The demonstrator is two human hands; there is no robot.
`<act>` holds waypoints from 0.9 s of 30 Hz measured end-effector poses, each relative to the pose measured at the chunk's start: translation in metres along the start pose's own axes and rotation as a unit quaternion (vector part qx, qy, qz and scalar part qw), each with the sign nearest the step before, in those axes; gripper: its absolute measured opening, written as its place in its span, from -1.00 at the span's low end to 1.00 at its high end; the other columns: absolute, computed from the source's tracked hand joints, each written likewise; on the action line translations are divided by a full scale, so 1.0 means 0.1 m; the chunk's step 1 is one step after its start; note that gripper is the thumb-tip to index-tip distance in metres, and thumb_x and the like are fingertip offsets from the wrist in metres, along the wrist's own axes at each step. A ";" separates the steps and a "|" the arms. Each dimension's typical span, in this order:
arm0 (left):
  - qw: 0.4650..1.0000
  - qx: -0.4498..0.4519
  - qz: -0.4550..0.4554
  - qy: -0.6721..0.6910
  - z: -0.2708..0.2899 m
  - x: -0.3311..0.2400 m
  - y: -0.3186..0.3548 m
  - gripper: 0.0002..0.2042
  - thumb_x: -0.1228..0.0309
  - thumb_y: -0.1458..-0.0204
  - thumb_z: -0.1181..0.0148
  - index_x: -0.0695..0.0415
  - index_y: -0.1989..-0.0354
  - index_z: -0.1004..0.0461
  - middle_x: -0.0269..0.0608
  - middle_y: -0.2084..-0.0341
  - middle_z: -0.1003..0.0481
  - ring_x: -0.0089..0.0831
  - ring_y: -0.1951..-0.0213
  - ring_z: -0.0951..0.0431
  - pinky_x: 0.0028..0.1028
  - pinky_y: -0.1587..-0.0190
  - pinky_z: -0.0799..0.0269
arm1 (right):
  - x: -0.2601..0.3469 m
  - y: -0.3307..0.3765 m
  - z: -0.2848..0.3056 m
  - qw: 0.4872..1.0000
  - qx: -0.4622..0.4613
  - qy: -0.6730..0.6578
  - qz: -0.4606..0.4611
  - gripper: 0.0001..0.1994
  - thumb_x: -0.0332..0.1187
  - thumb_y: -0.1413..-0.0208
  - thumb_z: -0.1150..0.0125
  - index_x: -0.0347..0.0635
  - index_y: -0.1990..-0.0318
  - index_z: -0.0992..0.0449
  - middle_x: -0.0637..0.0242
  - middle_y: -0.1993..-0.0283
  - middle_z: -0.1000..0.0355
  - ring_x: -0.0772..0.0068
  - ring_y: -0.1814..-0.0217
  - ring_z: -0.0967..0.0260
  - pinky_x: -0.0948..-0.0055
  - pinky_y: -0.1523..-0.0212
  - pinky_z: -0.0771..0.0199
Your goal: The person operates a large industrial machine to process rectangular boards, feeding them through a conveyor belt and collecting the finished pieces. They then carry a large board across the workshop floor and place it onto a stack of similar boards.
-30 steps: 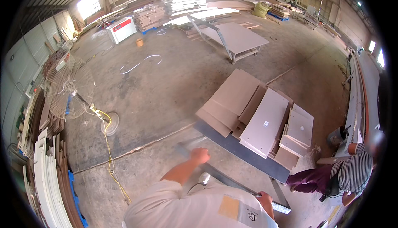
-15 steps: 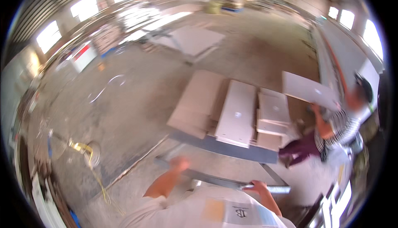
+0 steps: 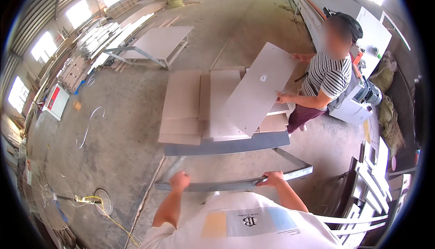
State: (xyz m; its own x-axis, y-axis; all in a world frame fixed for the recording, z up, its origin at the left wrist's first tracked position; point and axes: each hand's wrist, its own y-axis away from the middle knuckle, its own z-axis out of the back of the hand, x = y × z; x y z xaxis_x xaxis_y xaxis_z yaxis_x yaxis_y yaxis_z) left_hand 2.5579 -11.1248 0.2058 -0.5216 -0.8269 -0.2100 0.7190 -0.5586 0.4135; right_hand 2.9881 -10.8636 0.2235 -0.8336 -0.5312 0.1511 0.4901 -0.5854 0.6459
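Note:
My left hand (image 3: 180,180) is closed on the left part of a grey metal push bar (image 3: 222,186). My right hand (image 3: 273,178) grips the same bar farther right. Sloping metal struts join the bar to a cart with a dark grey deck (image 3: 226,147). Stacks of flat beige panels lie on the deck, a wide panel (image 3: 181,99) at the left and another (image 3: 223,104) in the middle. At the cart's right side a co-worker (image 3: 328,74) in a striped shirt holds a large panel (image 3: 265,83) tilted over the stacks with both hands.
A floor fan (image 3: 50,199) with a yellow cord stands at lower left. Behind the cart is a low table (image 3: 158,40). Light strips (image 3: 369,185) lean at lower right. A white-and-red box (image 3: 55,102) sits at the left, and a long machine (image 3: 312,9) runs along the right.
My left hand has come down onto the bar; my right hand stays on it. The co-worker has brought the panel leftward over the stacks and tilted it. My view has turned right.

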 end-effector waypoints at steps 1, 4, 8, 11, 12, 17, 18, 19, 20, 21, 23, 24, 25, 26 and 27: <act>1.000 -0.003 -0.002 0.001 0.00 0.00 0.00 -0.68 0.11 -0.10 -0.10 0.01 0.18 -0.66 -0.06 0.14 -0.66 -0.01 0.01 -0.63 -0.11 -0.07 -0.50 | 0.01 0.01 0.01 1.000 -0.004 0.001 0.002 -0.10 0.64 0.32 -0.28 0.27 -0.10 -0.63 0.45 0.01 -0.64 0.33 -0.14 -0.53 0.22 -0.21 -0.27; 1.000 -0.005 0.005 -0.005 -0.04 0.05 -0.01 -0.68 0.11 -0.10 -0.09 0.01 0.18 -0.66 -0.06 0.13 -0.66 -0.01 0.00 -0.62 -0.12 -0.09 -0.48 | 0.06 0.05 0.08 1.000 -0.006 -0.004 0.006 -0.12 0.64 0.33 -0.28 0.27 -0.08 -0.65 0.45 0.03 -0.64 0.33 -0.13 -0.53 0.23 -0.21 -0.27; 1.000 -0.010 0.012 -0.014 -0.06 0.04 -0.02 -0.67 0.09 -0.11 -0.10 0.01 0.18 -0.67 -0.08 0.13 -0.66 -0.03 -0.01 -0.62 -0.12 -0.10 -0.47 | 0.03 0.04 0.04 1.000 -0.017 -0.005 0.010 -0.14 0.62 0.31 -0.29 0.26 -0.06 -0.66 0.44 0.05 -0.64 0.31 -0.12 -0.53 0.21 -0.21 -0.27; 1.000 -0.008 0.021 0.003 -0.05 0.01 0.00 -0.67 0.08 -0.09 -0.11 0.00 0.18 -0.66 -0.09 0.13 -0.67 -0.04 0.00 -0.63 -0.13 -0.09 -0.48 | 0.00 0.03 0.01 0.999 -0.026 -0.009 0.016 -0.16 0.61 0.29 -0.30 0.26 -0.06 -0.66 0.43 0.06 -0.64 0.30 -0.12 -0.53 0.21 -0.23 -0.26; 1.000 -0.009 0.022 -0.001 -0.06 0.00 0.00 -0.67 0.08 -0.08 -0.12 0.00 0.19 -0.67 -0.10 0.14 -0.67 -0.04 0.01 -0.63 -0.13 -0.08 -0.48 | 0.01 0.06 0.04 1.000 -0.023 -0.009 0.017 -0.16 0.60 0.29 -0.30 0.26 -0.06 -0.66 0.42 0.06 -0.64 0.30 -0.12 -0.53 0.21 -0.23 -0.26; 0.999 -0.020 0.027 0.000 -0.10 -0.05 0.01 -0.69 0.08 -0.06 -0.15 -0.02 0.21 -0.68 -0.11 0.19 -0.68 -0.03 0.06 -0.64 -0.12 -0.01 -0.52 | -0.04 0.06 0.04 1.000 -0.024 -0.004 0.013 -0.15 0.61 0.29 -0.29 0.27 -0.07 -0.66 0.41 0.05 -0.64 0.28 -0.13 -0.52 0.20 -0.24 -0.26; 0.999 -0.027 0.027 -0.002 -0.09 -0.06 0.03 -0.69 0.09 -0.05 -0.15 -0.01 0.22 -0.68 -0.10 0.20 -0.68 -0.02 0.07 -0.65 -0.12 0.00 -0.52 | -0.05 0.06 0.03 1.000 -0.025 -0.006 0.017 -0.15 0.62 0.29 -0.28 0.27 -0.07 -0.66 0.41 0.05 -0.64 0.28 -0.13 -0.52 0.19 -0.24 -0.27; 0.999 -0.034 0.027 -0.005 -0.07 -0.08 0.06 -0.70 0.09 -0.05 -0.16 -0.01 0.23 -0.68 -0.10 0.21 -0.68 -0.01 0.07 -0.65 -0.11 0.01 -0.53 | -0.07 0.07 0.02 0.999 -0.026 -0.008 0.020 -0.14 0.62 0.29 -0.28 0.27 -0.07 -0.66 0.41 0.04 -0.64 0.27 -0.13 -0.52 0.19 -0.24 -0.27; 0.999 -0.040 0.026 -0.002 -0.08 -0.09 0.07 -0.70 0.09 -0.05 -0.16 -0.01 0.23 -0.68 -0.10 0.22 -0.68 -0.01 0.08 -0.65 -0.11 0.02 -0.53 | -0.08 0.06 0.01 0.999 -0.031 -0.007 0.021 -0.14 0.62 0.29 -0.27 0.27 -0.07 -0.66 0.40 0.04 -0.64 0.27 -0.13 -0.52 0.19 -0.24 -0.29; 0.999 -0.048 0.026 -0.001 -0.09 -0.09 0.06 -0.70 0.09 -0.04 -0.16 -0.01 0.24 -0.68 -0.10 0.23 -0.68 0.00 0.09 -0.65 -0.11 0.02 -0.53 | -0.10 0.04 -0.02 0.999 -0.036 -0.006 0.022 -0.14 0.63 0.29 -0.27 0.27 -0.07 -0.66 0.40 0.03 -0.64 0.27 -0.14 -0.52 0.19 -0.23 -0.30; 0.998 -0.063 0.027 0.001 -0.13 -0.07 0.05 -0.70 0.09 -0.04 -0.18 0.00 0.24 -0.67 -0.09 0.24 -0.67 0.00 0.09 -0.64 -0.10 0.04 -0.54 | -0.10 0.04 -0.02 0.999 -0.040 -0.001 0.025 -0.14 0.63 0.28 -0.25 0.27 -0.07 -0.66 0.40 0.03 -0.64 0.27 -0.14 -0.52 0.19 -0.22 -0.33; 0.997 -0.067 0.026 0.004 -0.14 -0.07 0.06 -0.71 0.10 -0.04 -0.18 -0.01 0.24 -0.67 -0.09 0.24 -0.67 0.00 0.09 -0.64 -0.09 0.04 -0.54 | -0.09 0.06 0.01 0.999 -0.039 0.004 0.026 -0.14 0.63 0.28 -0.25 0.26 -0.06 -0.66 0.40 0.02 -0.64 0.27 -0.15 -0.52 0.19 -0.21 -0.35; 0.997 -0.071 0.026 0.006 -0.13 -0.07 0.06 -0.71 0.10 -0.04 -0.18 -0.01 0.24 -0.67 -0.10 0.25 -0.68 0.00 0.09 -0.64 -0.09 0.05 -0.54 | -0.07 0.07 0.04 0.999 -0.038 0.008 0.027 -0.14 0.64 0.28 -0.24 0.26 -0.06 -0.66 0.40 0.02 -0.64 0.27 -0.15 -0.52 0.20 -0.21 -0.36; 0.997 -0.074 0.026 0.007 -0.13 -0.06 0.08 -0.72 0.10 -0.04 -0.19 -0.01 0.24 -0.67 -0.10 0.25 -0.68 0.00 0.09 -0.64 -0.08 0.05 -0.53 | -0.05 0.10 0.06 0.999 -0.035 0.012 0.026 -0.15 0.63 0.27 -0.24 0.26 -0.06 -0.66 0.40 0.01 -0.64 0.27 -0.15 -0.52 0.20 -0.20 -0.37; 0.997 -0.079 0.021 0.008 -0.15 -0.05 0.07 -0.72 0.10 -0.05 -0.19 -0.01 0.25 -0.67 -0.10 0.25 -0.68 0.01 0.10 -0.64 -0.08 0.06 -0.53 | -0.03 0.12 0.09 0.999 -0.032 0.014 0.025 -0.15 0.63 0.27 -0.24 0.25 -0.06 -0.66 0.41 0.01 -0.64 0.28 -0.15 -0.53 0.21 -0.20 -0.38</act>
State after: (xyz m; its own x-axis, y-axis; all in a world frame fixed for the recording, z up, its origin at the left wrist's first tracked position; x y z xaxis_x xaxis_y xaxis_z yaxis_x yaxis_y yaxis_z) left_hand 2.5722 -11.1255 0.1966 -0.4829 -0.8499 -0.2108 0.8041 -0.5257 0.2775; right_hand 2.9940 -10.8639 0.2375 -0.8007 -0.5775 0.1595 0.5465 -0.5950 0.5893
